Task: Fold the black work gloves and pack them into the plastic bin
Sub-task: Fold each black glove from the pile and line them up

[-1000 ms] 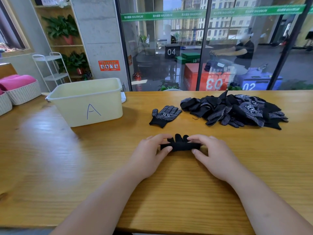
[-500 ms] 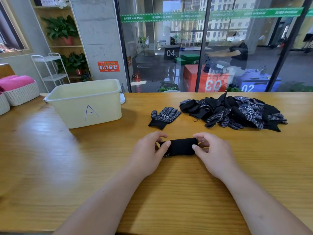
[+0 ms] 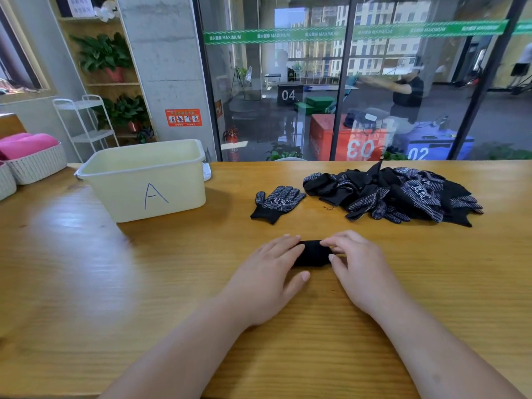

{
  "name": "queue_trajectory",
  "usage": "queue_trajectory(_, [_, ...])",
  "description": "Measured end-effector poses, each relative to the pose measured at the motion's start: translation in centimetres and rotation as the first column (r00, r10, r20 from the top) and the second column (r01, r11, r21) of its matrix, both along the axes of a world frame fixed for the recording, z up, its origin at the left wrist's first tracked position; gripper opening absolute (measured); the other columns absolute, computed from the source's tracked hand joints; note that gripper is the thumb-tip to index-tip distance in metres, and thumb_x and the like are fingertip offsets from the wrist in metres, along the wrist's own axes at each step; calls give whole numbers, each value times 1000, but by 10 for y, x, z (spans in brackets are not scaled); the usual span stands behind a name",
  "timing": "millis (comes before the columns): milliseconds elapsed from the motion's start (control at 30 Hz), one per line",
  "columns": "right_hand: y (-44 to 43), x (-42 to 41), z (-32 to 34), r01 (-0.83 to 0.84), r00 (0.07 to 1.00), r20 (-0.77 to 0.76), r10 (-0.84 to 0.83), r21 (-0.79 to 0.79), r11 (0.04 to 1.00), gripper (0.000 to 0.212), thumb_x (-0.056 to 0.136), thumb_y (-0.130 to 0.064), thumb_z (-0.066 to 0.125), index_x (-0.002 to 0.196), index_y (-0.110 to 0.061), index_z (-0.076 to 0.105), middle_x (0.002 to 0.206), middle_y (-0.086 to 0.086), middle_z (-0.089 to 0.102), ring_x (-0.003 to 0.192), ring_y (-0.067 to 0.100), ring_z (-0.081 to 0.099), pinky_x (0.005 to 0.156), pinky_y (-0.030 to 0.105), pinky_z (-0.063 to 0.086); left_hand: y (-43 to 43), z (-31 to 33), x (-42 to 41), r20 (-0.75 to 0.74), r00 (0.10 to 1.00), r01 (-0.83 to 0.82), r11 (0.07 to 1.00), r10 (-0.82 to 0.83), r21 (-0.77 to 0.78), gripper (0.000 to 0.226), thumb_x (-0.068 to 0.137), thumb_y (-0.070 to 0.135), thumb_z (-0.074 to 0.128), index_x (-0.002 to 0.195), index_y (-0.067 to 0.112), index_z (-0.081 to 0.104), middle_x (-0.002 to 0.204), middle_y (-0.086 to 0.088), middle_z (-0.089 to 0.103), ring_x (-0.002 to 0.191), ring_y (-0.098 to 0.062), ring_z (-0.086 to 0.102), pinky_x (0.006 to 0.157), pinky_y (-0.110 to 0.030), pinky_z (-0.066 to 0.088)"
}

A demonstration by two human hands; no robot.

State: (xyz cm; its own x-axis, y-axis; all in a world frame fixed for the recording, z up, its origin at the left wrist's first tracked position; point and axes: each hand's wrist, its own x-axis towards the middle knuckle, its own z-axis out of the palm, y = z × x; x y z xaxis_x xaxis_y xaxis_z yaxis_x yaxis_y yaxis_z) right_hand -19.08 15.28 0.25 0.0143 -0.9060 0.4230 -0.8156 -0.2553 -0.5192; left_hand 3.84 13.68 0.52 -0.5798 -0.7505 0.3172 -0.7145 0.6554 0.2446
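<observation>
Squeezing inward, the two hands have closed the gap between them. A second ago glove fingers poked out beyond the knuckles, and half a second ago a long black roll spanned the space from hand to hand. Now only a short, thick bundle shows.

The left hand (image 3: pixel 267 272) lies with its fingers laid fairly straight over one end of the folded glove (image 3: pixel 312 253), pressing it down; its thumb sticks out on the near side, apart from the cloth. The right hand (image 3: pixel 362 269) pinches the other end, with curled fingers on the far edge and the thumb on the near edge. The bundle sits on the bench (image 3: pixel 431 283) directly between the hands, touching both.

I judge this glove's fold to be nearly finished, so the next step would be to lift it without letting it spring open.

The plastic bin (image 3: pixel 144 180), marked A, stands well away beyond and outward of the left hand, so the bundle has some way to travel. No glove can be seen inside it from this angle.

A single glove (image 3: pixel 277 203) lies flat just beyond the left hand's fingertips. The pile of gloves (image 3: pixel 397 194) lies beyond the right hand, untouched, so most of the task remains.
</observation>
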Motion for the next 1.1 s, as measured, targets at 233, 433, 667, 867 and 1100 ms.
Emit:
queue_trajectory(233, [7, 3, 10, -50, 978, -191, 82, 166, 985, 52, 113, -31, 42, 164, -32, 37, 173, -19, 19, 160, 4, 16, 127, 25, 20, -1, -4, 2, 178, 984, 12, 998, -21, 56, 78, 110, 67, 24, 172, 22, 9, 179, 9, -3, 161, -3, -16, 134, -35, 6])
queue_trajectory(433, [16, 9, 9, -66, 857, -431, 282, 450, 891, 80, 106, -68, 17, 166, -31, -20, 168, -17, -33, 156, 0, -26, 133, 36, -3, -3, -3, 7, 160, 986, 30, 993, -49, 119, 77, 111, 61, 26, 171, 21, -1, 177, 9, -16, 158, 1, -23, 133, -31, 0])
queue_trajectory(667, [19, 13, 9, -43, 844, -464, 268, 440, 897, 81, 106, -68, 16, 164, -28, -26, 167, -13, -37, 155, 2, -29, 133, 37, -5, -1, -1, 8, 237, 971, 6, 988, -44, 156, 82, 109, 66, 20, 170, 19, -10, 175, 3, -25, 160, -5, -24, 133, -33, -4])
queue_trajectory(867, [14, 14, 5, -70, 902, -372, 218, 372, 925, 70, 110, -58, 20, 170, -29, -4, 175, -13, -13, 161, 4, -11, 133, 37, -1, -4, -5, 10, 160, 987, 1, 990, -23, 139, 75, 112, 58, 27, 172, 20, 3, 178, 5, -12, 162, -6, -12, 134, -32, 0])
queue_trajectory(1100, [6, 2, 7, -74, 992, -93, 82, 89, 993, 28, 110, -43, 44, 119, -44, 70, 117, -29, 65, 119, 1, 52, 104, 33, 43, -11, 0, 20, -89, 992, -91, 996, 92, 15, 47, 108, 53, 46, 149, 33, 58, 161, 15, 42, 151, -8, 31, 123, -38, 34])
